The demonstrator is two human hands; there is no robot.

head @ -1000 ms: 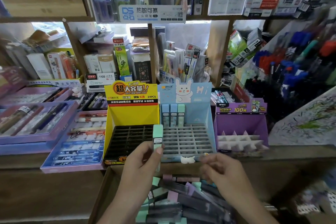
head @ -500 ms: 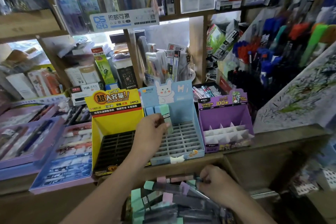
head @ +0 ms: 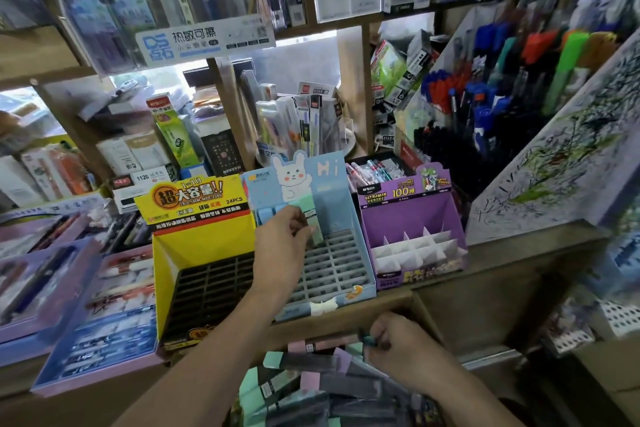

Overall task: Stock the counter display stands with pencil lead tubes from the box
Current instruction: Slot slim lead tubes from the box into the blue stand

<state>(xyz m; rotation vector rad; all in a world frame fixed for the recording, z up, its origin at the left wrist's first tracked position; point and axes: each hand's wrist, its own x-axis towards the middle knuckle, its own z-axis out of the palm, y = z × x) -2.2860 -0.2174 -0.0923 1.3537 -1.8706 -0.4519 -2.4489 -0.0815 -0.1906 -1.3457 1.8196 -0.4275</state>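
Three display stands sit on the wooden counter: a yellow stand [head: 207,229] with a black grid, a light blue rabbit stand [head: 353,243] with a grey grid, and a purple stand [head: 412,218] with white dividers. My left hand [head: 280,246] pinches a mint-green lead tube [head: 313,224] upright at the back row of the blue stand, beside blue tubes [head: 268,213] standing there. Below the counter, the box [head: 429,319] holds several loose tubes [head: 311,381] with green, pink and purple caps. My right hand [head: 398,347] reaches into that box, its fingers curled on a teal-capped tube [head: 369,340].
Flat purple and blue pen trays [head: 97,322] lie left of the stands. Wooden shelves [head: 45,73] behind hold packaged stationery. A slanted rack of coloured pens [head: 502,87] and a scribbled test board [head: 561,156] stand on the right.
My left hand carried the green tube from in front of the stands up to the blue stand's back row. My right hand dropped into the box and took hold of a tube.
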